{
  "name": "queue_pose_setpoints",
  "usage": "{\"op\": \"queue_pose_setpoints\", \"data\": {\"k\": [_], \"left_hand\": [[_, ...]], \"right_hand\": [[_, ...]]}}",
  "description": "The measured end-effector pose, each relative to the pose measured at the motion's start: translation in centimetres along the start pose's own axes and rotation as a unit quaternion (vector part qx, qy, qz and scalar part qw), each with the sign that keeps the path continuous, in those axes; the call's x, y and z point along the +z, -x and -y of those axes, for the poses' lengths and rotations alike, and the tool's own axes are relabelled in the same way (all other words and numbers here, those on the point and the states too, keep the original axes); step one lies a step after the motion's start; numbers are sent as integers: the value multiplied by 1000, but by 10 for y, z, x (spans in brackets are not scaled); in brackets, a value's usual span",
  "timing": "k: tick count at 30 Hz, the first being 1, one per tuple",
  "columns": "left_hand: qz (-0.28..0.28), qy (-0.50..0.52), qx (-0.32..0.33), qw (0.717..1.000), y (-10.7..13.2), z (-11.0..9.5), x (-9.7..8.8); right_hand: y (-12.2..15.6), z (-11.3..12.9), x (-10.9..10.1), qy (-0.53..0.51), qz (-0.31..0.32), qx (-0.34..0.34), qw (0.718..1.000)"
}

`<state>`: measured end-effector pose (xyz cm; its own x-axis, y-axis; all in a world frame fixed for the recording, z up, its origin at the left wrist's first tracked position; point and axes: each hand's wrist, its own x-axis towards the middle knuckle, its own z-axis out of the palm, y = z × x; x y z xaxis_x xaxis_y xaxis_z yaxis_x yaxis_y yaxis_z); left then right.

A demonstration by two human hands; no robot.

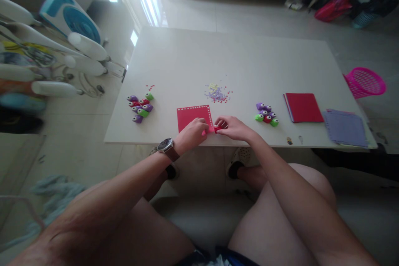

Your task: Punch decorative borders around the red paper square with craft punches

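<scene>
A red sheet (190, 115) is lying by the near edge of the counter (181, 58), looking light, bendy and creasable (its margins are offering the safest hold). The left hand (193, 130) is pinching it, fingers nearly together; the right hand (233, 128) is curling closed around a red punch (217, 129).

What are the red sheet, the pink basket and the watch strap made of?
The red sheet looks like matte paper or thin card: it's flat, with cut-outs along its edges. The pink basket seems plastic: bright, one colour, full of holes. The watch strap is brown and dull, maybe leather, but too small to be sure.
</scene>
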<state>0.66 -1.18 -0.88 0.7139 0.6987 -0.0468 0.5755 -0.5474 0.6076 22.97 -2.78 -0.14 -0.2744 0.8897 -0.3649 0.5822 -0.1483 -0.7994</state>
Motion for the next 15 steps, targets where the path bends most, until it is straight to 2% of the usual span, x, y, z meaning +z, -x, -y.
{"op": "queue_pose_setpoints", "data": {"k": [15], "left_hand": [[11,-9,1,1000,0,-6,-2]], "right_hand": [[-2,-3,1,14,-16,-27,999]]}}
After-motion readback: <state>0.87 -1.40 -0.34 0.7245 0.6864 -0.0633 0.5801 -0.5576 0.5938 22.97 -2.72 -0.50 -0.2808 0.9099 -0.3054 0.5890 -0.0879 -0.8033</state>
